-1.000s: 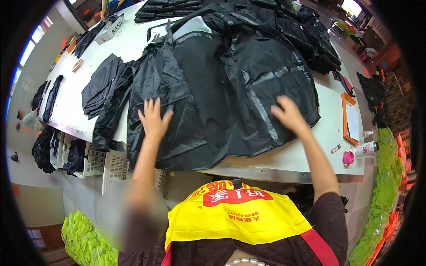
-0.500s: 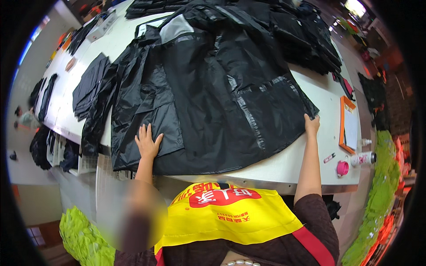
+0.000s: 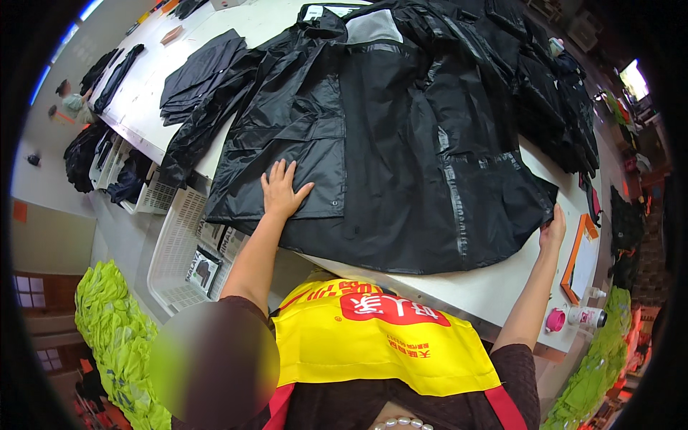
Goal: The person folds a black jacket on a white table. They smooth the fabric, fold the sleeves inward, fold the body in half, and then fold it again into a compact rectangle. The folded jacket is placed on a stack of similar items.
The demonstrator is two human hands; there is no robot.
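A black jacket [image 3: 394, 165] lies spread out on the white table [image 3: 358, 269], its hem toward me. It has shiny tape along its seams and a pale grey patch near the collar. My left hand [image 3: 283, 192] rests flat on the jacket's lower left front panel, fingers spread. At the right, my right hand [image 3: 552, 228] pinches the hem's corner, with the thumb on the near side. The jacket's left sleeve [image 3: 204, 118] trails toward the table's left edge.
Folded black garments [image 3: 197, 75] lie at the left, and a large black pile [image 3: 552, 100] at the back right. An orange tray [image 3: 577, 261], a pink cup [image 3: 555, 319] and a bottle [image 3: 588, 317] stand right. Below left is a white basket [image 3: 168, 247] holding packets.
The view has swung, so the jacket and table appear further right and higher, and more of the white basket shows. Both hands keep their places on the jacket.
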